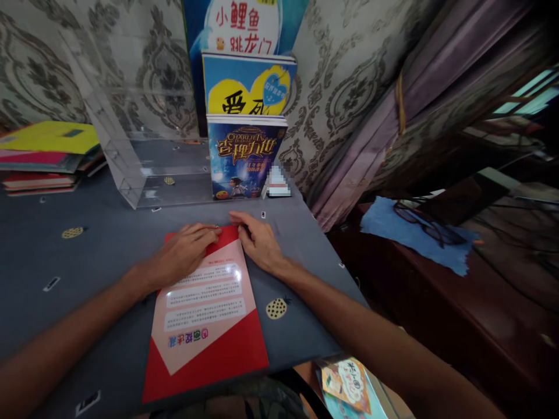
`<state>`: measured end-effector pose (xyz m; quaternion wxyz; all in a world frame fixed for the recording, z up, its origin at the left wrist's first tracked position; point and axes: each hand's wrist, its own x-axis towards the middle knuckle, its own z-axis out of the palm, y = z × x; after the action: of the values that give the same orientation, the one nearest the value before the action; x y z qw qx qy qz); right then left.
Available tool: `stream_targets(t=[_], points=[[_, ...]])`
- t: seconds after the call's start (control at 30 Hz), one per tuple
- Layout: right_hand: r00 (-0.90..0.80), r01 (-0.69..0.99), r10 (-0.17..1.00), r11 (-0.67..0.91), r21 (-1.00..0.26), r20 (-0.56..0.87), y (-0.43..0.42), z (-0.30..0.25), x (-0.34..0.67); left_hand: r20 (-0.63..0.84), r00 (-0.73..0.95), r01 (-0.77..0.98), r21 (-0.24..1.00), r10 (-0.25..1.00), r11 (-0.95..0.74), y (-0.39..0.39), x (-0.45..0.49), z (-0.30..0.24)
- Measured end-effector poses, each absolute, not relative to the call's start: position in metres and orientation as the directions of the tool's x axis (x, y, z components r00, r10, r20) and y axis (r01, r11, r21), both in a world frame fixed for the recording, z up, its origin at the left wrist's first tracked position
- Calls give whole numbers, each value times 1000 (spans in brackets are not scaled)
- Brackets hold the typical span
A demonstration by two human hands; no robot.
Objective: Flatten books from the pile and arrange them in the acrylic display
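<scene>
A red book (209, 314) with a pink panel and upside-down Chinese text lies flat on the table near its front edge. My left hand (187, 253) rests on the book's upper left part, palm down, fingers stretched across the cover. At the upper right corner, my right hand (257, 241) lies against the book's edge, fingers extended and thumb apart by the cover. Behind the hands, a dark blue book (244, 157) stands upright in a clear acrylic rack (126, 169). A blue and yellow book (248, 84) and a taller blue book (244, 23) stand behind it.
Stacked books (48, 148) lie at the table's left. The grey table (109, 244) ends at the right, beside a dark red surface (419, 302) holding a blue cloth (414, 233) and glasses (430, 224). More books (349, 384) sit below the front edge.
</scene>
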<state>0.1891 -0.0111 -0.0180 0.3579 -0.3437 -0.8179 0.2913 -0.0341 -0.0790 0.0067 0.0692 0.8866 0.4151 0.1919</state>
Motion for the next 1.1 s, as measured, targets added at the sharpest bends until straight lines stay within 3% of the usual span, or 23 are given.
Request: stream_targets(t=[0.43, 0.9, 1.1], points=[[-596, 451, 705, 690, -566, 385, -13, -15, 186, 354, 565, 713, 244, 745, -657, -80, -32, 0], [-542, 450, 743, 651, -611, 393, -12, -12, 189, 371, 516, 769, 196, 772, -609, -44, -52, -8], [-559, 497, 759, 629, -598, 333, -12, -12, 188, 385, 516, 778, 162, 765, -607, -40, -53, -10]])
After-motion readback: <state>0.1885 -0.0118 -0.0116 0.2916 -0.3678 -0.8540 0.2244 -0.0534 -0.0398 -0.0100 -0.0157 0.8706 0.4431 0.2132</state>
